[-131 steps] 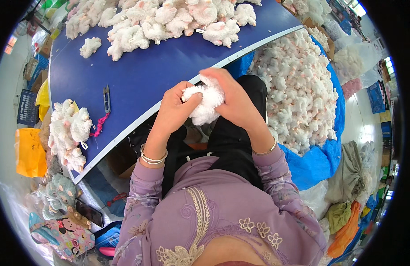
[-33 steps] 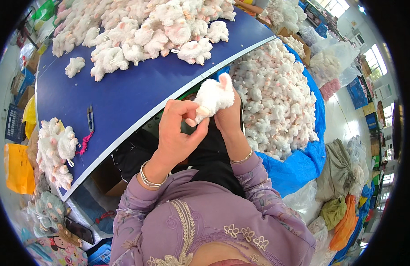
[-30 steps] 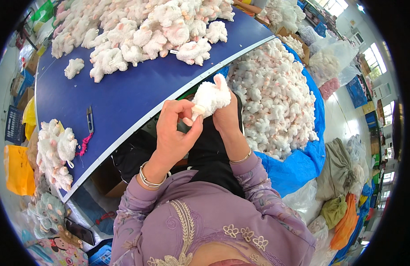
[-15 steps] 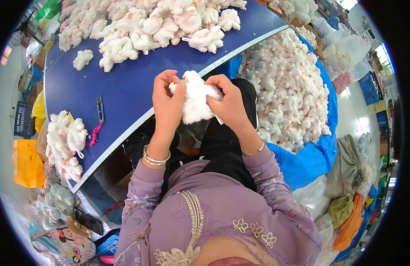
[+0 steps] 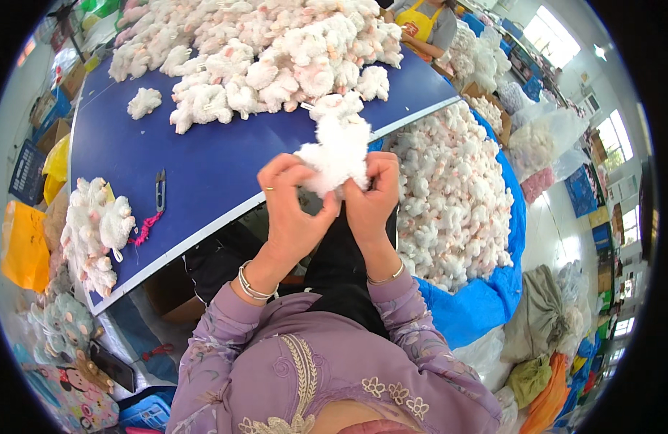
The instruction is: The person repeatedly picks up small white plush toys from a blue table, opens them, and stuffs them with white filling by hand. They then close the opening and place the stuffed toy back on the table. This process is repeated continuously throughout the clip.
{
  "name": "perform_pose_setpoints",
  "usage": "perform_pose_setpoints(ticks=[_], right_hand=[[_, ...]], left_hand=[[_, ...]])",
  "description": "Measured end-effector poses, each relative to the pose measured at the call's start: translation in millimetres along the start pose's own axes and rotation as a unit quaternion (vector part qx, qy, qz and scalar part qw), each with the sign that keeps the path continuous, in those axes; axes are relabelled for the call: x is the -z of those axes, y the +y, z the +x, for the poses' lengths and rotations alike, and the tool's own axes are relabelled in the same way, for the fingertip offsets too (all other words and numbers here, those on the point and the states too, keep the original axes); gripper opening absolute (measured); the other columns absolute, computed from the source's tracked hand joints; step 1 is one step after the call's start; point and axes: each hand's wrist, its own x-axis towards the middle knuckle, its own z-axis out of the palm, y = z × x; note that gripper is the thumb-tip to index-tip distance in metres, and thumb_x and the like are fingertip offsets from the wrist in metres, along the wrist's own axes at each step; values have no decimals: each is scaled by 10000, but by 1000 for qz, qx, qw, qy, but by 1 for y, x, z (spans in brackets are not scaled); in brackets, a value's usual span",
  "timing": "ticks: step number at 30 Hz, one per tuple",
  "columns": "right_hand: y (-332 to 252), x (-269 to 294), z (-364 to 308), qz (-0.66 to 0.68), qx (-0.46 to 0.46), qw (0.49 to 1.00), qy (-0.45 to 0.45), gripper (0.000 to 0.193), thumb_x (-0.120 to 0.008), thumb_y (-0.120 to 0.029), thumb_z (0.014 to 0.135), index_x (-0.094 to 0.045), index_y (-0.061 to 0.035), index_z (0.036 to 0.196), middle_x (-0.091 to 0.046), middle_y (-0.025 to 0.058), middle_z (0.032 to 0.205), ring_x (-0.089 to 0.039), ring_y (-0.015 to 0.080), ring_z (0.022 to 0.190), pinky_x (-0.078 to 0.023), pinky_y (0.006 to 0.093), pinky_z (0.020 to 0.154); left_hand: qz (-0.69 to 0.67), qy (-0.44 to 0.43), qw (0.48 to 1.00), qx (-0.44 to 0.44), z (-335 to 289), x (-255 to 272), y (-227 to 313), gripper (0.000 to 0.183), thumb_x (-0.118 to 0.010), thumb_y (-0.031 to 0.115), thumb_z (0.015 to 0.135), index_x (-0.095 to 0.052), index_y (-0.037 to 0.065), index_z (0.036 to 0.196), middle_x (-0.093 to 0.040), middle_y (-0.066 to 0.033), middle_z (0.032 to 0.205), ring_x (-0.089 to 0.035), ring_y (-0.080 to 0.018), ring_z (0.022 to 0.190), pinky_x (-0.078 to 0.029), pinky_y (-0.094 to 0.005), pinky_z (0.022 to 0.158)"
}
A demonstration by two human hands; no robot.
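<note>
Both my hands hold one white fluffy plush toy (image 5: pixel 339 152) raised in front of me, above the edge of the blue table (image 5: pixel 204 166). My left hand (image 5: pixel 294 206) grips its lower left side with the fingers curled. My right hand (image 5: pixel 371 199) pinches its lower right side. A small thread snip (image 5: pixel 160 189) with a pink cord lies on the table to my left, apart from both hands.
A big heap of white and pink plush toys (image 5: pixel 262 50) covers the far table. A small stack (image 5: pixel 95 231) sits at its left end. A blue tarp (image 5: pixel 486 289) to my right holds many more toys (image 5: pixel 450 195). Another person in a yellow apron (image 5: pixel 421 22) works at the far side.
My hands have lifted the plush toy higher and turned it, now gripping it from below. The view has tilted up, showing more of the far heap.
</note>
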Motion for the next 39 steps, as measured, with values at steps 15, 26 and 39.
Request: perform_pose_setpoints(ticks=[15, 26, 39], right_hand=[[0, 3, 13, -47, 74, 996, -28, 369, -733, 75, 625, -435, -66, 790, -486, 58, 865, -452, 177, 712, -395, 271, 608], [-4, 13, 10, -71, -20, 995, -71, 409, -783, 12, 604, -578, -45, 954, -626, 94, 987, -595, 248, 881, -493, 335, 746], [-20, 5, 10, -154, -58, 983, -80, 347, -726, 12, 669, -576, -60, 974, -606, 77, 934, -565, 280, 827, -449, 367, 758]], left_hand=[[113, -265, 946, -148, 72, 26, 18, 407, -715, 218, 757, -660, 123, 1150, -466, -112, 1379, -387, -355, 1246, -309, -451, 1051], [37, -143, 988, -31, 41, 19, 26, 495, -734, 88, 673, -531, 77, 1124, -520, -110, 1181, -475, -347, 1098, -393, -457, 910], [-23, -142, 990, 1, 32, 4, 0, 304, -694, 16, 689, -552, 33, 957, -586, -131, 948, -595, -334, 775, -485, -400, 660]])
